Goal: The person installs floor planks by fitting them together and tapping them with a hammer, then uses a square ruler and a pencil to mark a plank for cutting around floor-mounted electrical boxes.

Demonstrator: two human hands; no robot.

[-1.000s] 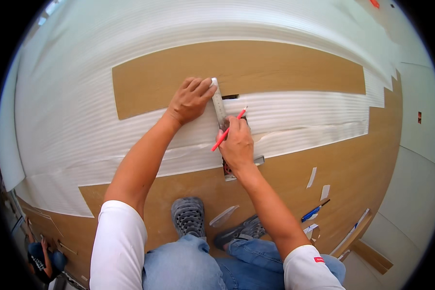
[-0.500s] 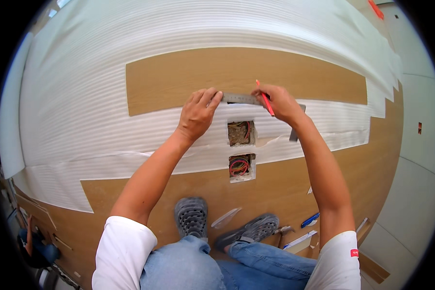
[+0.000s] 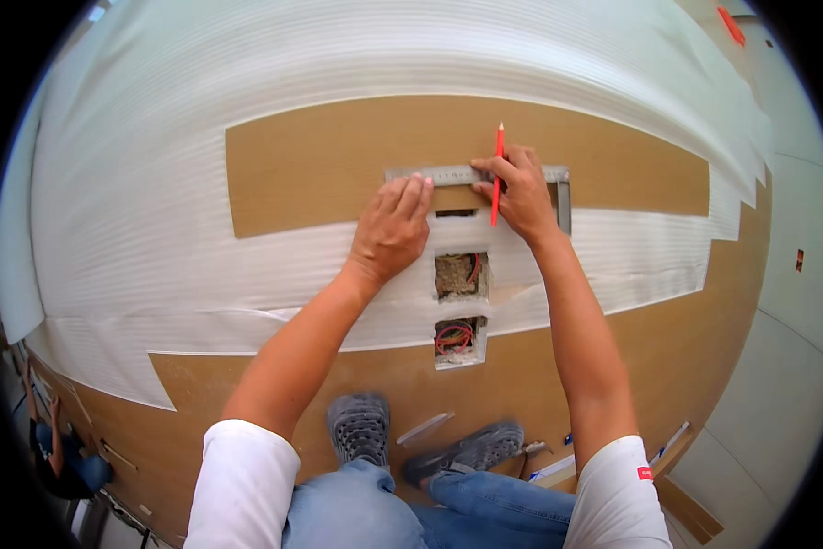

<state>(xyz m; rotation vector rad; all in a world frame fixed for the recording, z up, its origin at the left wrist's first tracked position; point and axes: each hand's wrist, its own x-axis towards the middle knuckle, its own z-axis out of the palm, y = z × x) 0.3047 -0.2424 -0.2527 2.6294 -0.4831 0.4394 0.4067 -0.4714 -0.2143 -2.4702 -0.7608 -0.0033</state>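
Observation:
A wood-coloured flooring plank (image 3: 311, 169) lies on white ribbed underlay. Across it rests a steel try square (image 3: 452, 175), its graduated blade running left to right and its thicker arm at the right end pointing toward me. My left hand (image 3: 391, 229) is closed, with the fingertips together on the blade's left part. My right hand (image 3: 523, 197) holds a red pencil (image 3: 498, 178) between thumb and fingers, tip pointing away from me, and also touches the blade. Just below the plank's near edge is a narrow dark slot (image 3: 456, 213) in the underlay.
Two square openings with wires, a far one (image 3: 462, 276) and a near one (image 3: 459, 340), lie between my arms. Laid wood flooring (image 3: 247, 380) spreads around my grey clogs (image 3: 358, 425). A hammer (image 3: 533, 450) lies by my right shoe. Another person (image 3: 68, 457) works at far left.
The square has shifted away from the openings, further onto the plank, with both hands on it. The pencil has turned more upright in my right hand. The slot now shows fully.

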